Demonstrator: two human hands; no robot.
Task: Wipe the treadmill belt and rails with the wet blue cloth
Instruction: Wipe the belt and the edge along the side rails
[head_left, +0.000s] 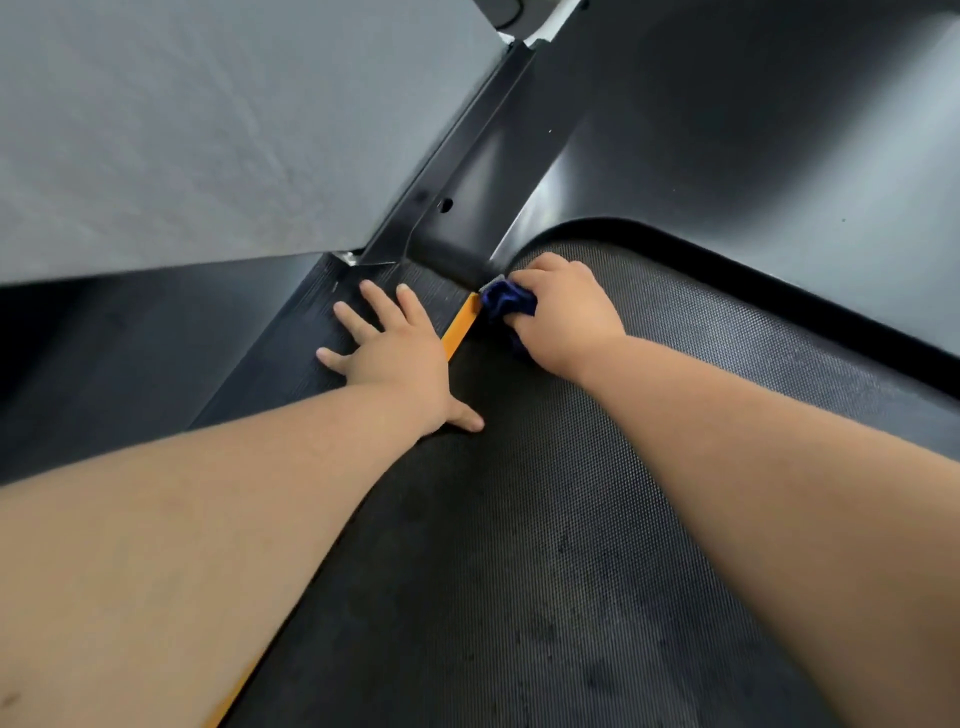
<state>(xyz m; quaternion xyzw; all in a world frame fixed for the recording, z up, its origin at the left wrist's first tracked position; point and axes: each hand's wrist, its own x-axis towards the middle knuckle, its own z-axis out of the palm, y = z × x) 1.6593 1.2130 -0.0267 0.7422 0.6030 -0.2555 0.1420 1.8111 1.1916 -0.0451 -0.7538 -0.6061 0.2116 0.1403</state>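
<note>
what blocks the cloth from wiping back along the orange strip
The left hand lies flat across the rail and orange strip, just nearer the camera than the blue cloth that the right hand grips; its thumb reaches onto the belt.

Bare belt (545, 545) nearside; post (462, 166) and cover (753, 130) ahead

1. The belt (545, 519) lies in the middle, running away from the person.
2. The side rail (311, 317) lies along the belt's left side.
3. A thin strip (460, 325) sits between the rail and the belt.
4. The left hand (400, 358) lies flat on the rail, with its thumb across on the belt.
5. The right hand (566, 317) holds the cloth (506, 304) on the belt's far left corner, touching the strip's far end.
6. A post (467, 156) stands at the rail's far end.
7. The front cover (753, 156) lies behind the belt.
8. The floor (208, 130) lies left of the rail.
</note>
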